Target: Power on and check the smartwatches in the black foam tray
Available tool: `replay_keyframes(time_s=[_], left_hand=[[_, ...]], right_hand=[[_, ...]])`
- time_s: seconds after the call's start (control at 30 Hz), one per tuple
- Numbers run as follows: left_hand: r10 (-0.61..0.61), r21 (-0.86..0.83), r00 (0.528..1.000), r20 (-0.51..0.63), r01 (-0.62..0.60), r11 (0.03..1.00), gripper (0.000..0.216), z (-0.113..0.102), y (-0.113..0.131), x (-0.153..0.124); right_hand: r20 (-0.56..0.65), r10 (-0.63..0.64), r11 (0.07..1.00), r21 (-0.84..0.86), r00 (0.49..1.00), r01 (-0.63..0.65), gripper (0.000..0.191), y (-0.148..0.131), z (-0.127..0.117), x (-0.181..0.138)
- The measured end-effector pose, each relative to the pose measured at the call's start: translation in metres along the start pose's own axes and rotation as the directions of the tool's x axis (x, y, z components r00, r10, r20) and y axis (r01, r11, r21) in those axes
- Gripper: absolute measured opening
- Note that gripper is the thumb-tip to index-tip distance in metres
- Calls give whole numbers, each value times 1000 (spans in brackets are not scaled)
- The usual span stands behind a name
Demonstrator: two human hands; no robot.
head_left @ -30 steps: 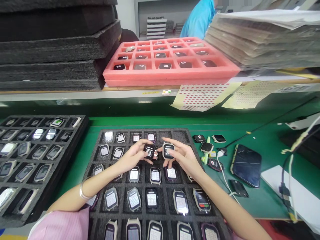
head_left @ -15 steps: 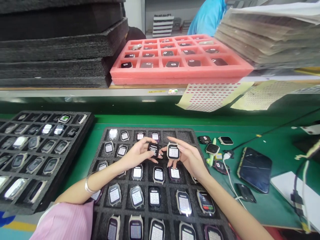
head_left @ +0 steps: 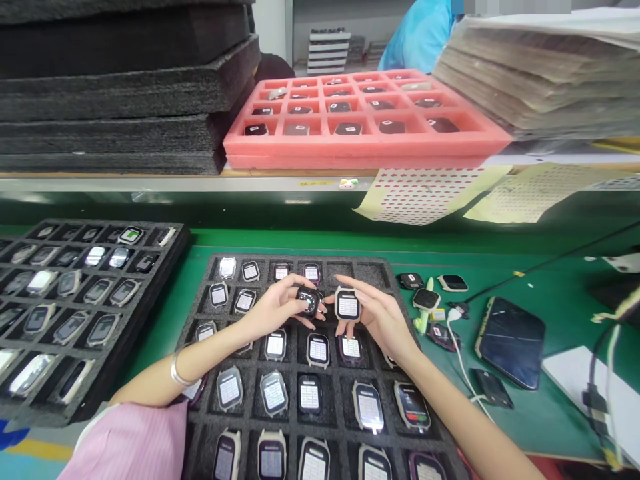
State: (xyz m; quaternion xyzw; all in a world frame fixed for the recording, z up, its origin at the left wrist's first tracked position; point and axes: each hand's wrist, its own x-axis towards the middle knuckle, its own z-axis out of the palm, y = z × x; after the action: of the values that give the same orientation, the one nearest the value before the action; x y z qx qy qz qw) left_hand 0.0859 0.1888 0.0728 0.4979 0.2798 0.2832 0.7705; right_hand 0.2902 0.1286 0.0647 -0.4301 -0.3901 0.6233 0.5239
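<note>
**Holding two smartwatch bodies over the black foam tray**

Holding one watch in each hand, I have both lifted just above the black foam tray (head_left: 200, 313), over its far rows. My left hand (head_left: 273, 310) pinches a dark smartwatch body (head_left: 307, 300) between thumb and fingers, its lit screen tilted toward me. My right hand (head_left: 377, 317) pinches a pale-rimmed smartwatch body (head_left: 347, 305) from below and behind, fingers stretched along its far side, the white screen facing me. The two watches sit just beside each other, nearly touching.

Below my hands the tray's pockets hold rows of strapless watches, most with lit screens. Left of this tray lies a second black tray (head_left: 170, 250) filled the same way. Right of the tray, on the green mat (head_left: 550, 293), lie a few loose watches, a white cable (head_left: 463, 373) and a dark phone (head_left: 510, 341). Beyond the tray, on the shelf, stands a pink foam tray (head_left: 360, 150), with stacked black foam sheets (head_left: 115, 107) to its left.
</note>
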Motion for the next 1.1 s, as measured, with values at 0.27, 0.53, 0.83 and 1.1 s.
replay_keyframes(time_s=[0.27, 0.53, 0.83, 1.1], left_hand=[[103, 147, 995, 11, -103, 984, 40, -5, -11, 2], [270, 636, 962, -28, -192, 748, 29, -8, -7, -1], [235, 640, 972, -28, -163, 751, 33, 2, -10, -1], [238, 647, 971, -19, -170, 743, 30, 6, -6, -3]], right_hand=[[-17, 4, 1000, -5, 1000, -4, 48, 0, 0, -1], [12, 12, 1000, 13, 1000, -12, 47, 2, -3, 0], [8, 5, 1000, 8, 1000, -5, 52, 4, -6, -1], [14, -6, 1000, 20, 1000, 6, 52, 6, -8, -2]])
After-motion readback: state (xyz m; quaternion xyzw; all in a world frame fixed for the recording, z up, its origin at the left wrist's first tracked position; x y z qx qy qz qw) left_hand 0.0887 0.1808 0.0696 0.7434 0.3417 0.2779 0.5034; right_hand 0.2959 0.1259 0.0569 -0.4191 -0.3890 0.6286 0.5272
